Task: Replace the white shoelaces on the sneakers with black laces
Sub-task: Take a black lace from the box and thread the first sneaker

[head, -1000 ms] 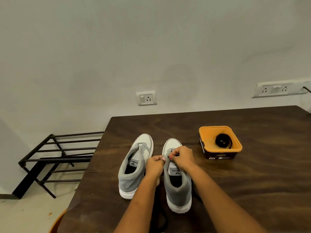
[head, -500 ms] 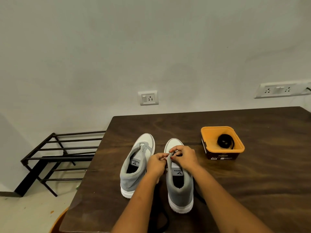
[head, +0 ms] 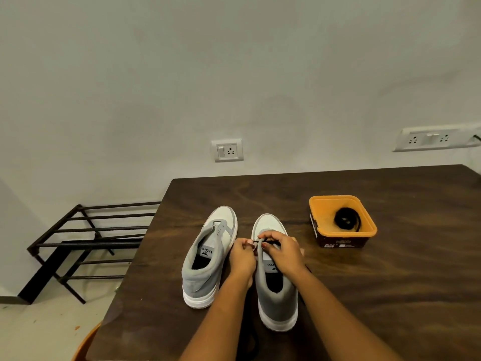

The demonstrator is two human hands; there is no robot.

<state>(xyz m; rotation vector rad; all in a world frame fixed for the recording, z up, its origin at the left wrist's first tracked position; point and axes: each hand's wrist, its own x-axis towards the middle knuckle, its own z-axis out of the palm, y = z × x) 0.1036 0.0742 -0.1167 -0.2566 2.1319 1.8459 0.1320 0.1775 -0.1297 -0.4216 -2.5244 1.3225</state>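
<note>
left sneaker (head: 208,259) stands on table (head: 395,287) | left hand (head: 242,257) pinches black lace (head: 263,240) over right sneaker (head: 276,293) | right hand (head: 284,252) pinches same lace, fingertips nearly meeting | orange tub (head: 338,242), well right, holds coiled lace (head: 347,220)

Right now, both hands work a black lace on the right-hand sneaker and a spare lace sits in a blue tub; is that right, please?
Not quite: the head view shows the tub is orange, not blue. The rest holds: the left hand and right hand work the black lace on the right-hand sneaker.
</note>
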